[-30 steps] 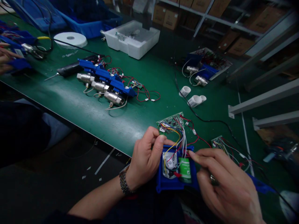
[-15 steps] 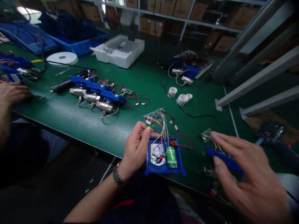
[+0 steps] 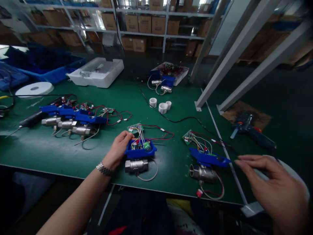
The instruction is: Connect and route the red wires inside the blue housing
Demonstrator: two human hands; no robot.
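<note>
My left hand [image 3: 119,148] grips the left side of a blue housing [image 3: 140,151] that holds coloured wires and a green cylinder and sits on a metal valve body [image 3: 136,165]. A small circuit board [image 3: 134,128] with red wires lies just behind it. My right hand [image 3: 274,189] hovers at the lower right with fingers stretched out, holding nothing. It is nearest a second blue housing [image 3: 209,158] on a metal valve [image 3: 203,172], with its own circuit board [image 3: 189,135].
Several finished blue-and-metal units [image 3: 70,119] lie in a row at the left beside a black screwdriver [image 3: 30,120]. White caps [image 3: 160,105], a white foam tray [image 3: 97,71], a tape roll [image 3: 34,88], blue bins [image 3: 49,67] and a glue gun [image 3: 251,130] are around.
The view has pulled back and up. My left hand has set the blue housing upright on its valve, farther onto the table. My right hand has drawn away to the lower right.
</note>
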